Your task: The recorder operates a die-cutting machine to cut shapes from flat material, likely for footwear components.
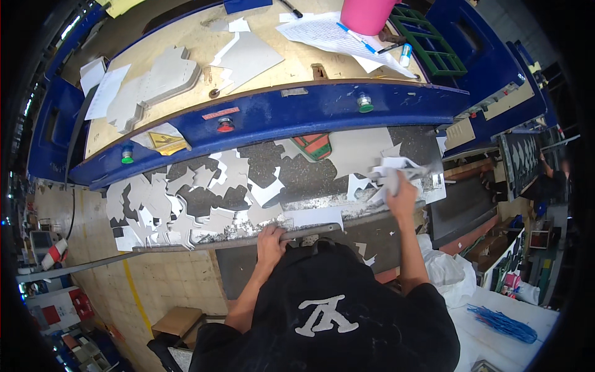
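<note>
My right hand (401,197) is closed around a bunch of grey and white cut board scraps (392,175), over the right part of the dark cutting bed (421,142). The bunch is slightly blurred. At the bed's front edge (322,229), my left hand (271,245) grips the rim with curled fingers. More jagged board offcuts (145,204) cover the left part of the bed, some overlapping its front edge. A red and green cutting die (313,146) sits near the back middle, beside a larger grey board sheet (362,152).
Behind the bed runs a blue machine beam (291,105) with a red button (225,124) and green buttons. On its wooden top lie stacked cut boards (164,80), papers, pens and a pink container (367,15). A white plastic bag (449,273) and blue strands (505,323) are at right.
</note>
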A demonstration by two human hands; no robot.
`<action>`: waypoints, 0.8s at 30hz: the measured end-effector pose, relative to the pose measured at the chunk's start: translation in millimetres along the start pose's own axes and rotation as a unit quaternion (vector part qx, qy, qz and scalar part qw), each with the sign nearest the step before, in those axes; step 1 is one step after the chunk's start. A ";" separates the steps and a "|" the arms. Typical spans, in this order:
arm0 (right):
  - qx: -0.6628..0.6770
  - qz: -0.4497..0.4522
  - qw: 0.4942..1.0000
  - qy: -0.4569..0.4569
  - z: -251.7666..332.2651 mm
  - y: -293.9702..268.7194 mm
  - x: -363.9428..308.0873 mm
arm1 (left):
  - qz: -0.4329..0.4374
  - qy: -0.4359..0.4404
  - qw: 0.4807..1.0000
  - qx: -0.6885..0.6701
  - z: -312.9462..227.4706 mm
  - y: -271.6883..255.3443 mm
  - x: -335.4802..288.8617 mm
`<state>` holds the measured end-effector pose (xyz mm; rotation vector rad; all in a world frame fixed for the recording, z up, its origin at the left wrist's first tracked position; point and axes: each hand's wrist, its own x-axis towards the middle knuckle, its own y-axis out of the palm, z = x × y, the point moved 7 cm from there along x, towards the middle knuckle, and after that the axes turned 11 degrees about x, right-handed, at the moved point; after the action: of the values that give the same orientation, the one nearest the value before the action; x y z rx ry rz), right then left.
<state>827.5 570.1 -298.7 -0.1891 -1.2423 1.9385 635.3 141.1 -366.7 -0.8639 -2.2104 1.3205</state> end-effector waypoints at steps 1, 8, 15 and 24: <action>0.021 -0.037 0.993 0.110 -17.5 -7.6 1.3 | 0.014 -0.007 1.000 -0.012 6.0 0.8 1.3; -0.223 -0.199 0.945 0.133 5.5 -64.6 56.5 | 0.169 -0.016 0.985 -0.041 33.6 -9.7 23.1; -0.039 0.169 0.967 -0.187 31.7 79.3 115.7 | 0.053 -0.002 0.992 -0.113 -6.7 -47.0 146.9; -0.263 0.475 0.839 0.031 -6.9 50.2 59.3 | -0.104 -0.067 0.992 0.009 -5.6 -39.3 230.4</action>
<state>764.4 606.5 -326.4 -1.3666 -1.8155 2.2564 462.0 290.9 -320.0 -0.5345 -2.3146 1.3298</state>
